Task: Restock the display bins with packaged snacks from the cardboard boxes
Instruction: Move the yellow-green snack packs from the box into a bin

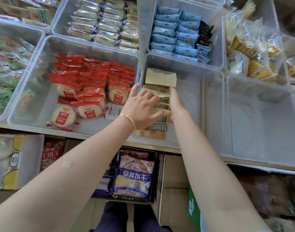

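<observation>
Both hands sit in a clear display bin (190, 76) at the near edge of a shelf of bins. The left hand (141, 109) lies flat, fingers spread, on tan snack packets (160, 97); the right hand (176, 104) presses their right side (fingers straight). Cardboard boxes (173, 181) stand below.

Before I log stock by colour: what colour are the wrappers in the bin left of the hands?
Red, with clear windows: the rice-cracker packs; head view.
</observation>
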`<state>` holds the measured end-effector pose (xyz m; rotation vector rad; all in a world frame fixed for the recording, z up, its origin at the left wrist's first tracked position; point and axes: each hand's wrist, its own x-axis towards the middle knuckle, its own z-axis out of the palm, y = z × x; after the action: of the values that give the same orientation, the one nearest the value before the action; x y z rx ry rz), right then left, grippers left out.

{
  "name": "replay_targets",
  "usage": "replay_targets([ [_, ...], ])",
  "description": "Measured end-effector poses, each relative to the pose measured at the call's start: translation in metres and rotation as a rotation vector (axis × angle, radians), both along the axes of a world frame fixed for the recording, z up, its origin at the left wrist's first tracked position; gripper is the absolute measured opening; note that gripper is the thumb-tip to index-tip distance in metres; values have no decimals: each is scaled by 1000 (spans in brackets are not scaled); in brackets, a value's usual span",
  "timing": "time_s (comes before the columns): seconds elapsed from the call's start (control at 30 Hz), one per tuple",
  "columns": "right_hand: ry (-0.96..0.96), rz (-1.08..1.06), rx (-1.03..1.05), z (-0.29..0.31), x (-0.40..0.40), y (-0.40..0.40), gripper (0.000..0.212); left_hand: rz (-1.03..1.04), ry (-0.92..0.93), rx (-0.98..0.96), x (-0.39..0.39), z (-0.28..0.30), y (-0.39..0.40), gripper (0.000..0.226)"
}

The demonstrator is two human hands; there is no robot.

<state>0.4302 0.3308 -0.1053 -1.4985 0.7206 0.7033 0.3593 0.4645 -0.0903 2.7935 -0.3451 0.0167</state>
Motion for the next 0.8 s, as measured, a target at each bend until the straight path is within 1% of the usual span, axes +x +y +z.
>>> replay_targets([
  [0.13, 31, -76, 23, -1, -12, -11, 61, 6, 2, 9, -1, 0, -1, 59],
  [0.2, 12, -103, -20, 8, -22, -16, 58, -2, 11, 18, 0, 1, -1, 58],
  [0.23, -26, -110, -80, 15, -28, -19, 54, -8, 11, 15, -1, 1, -2, 58],
  [0.3, -167, -119, -217, 33, -43, -25, 43, -3, -23, -13, -4, 3, 0, 56],
  [0.33, -241, -115, -249, 44, -53, -31, 34, 14, -51, -35, -7, 4, 1, 54],
  [0.4, -381, -109, -229, 76, -79, -44, 16, 80, -110, -82, -16, 13, -4, 49],
  [0.47, -483, -92, -175, 109, -110, -61, 22, 128, -143, -150, -30, 30, -19, 43],
  [0.53, -538, -103, -144, 136, -142, -80, 27, 105, -155, -271, -51, 54, -44, 34],
  [0.6, -563, -131, -176, 151, -172, -101, 28, 59, -58, -384, -75, 80, -74, 23],
  [0.63, -567, -148, -200, 155, -185, -112, 28, 41, -15, -408, -87, 90, -89, 19],
  [0.7, -562, -189, -220, 160, -208, -135, 27, -5, 8, -416, -110, 106, -118, 17],
  [0.8, -550, -222, -268, 168, -241, -174, 25, -80, 26, -418, -141, 119, -164, 23],
])
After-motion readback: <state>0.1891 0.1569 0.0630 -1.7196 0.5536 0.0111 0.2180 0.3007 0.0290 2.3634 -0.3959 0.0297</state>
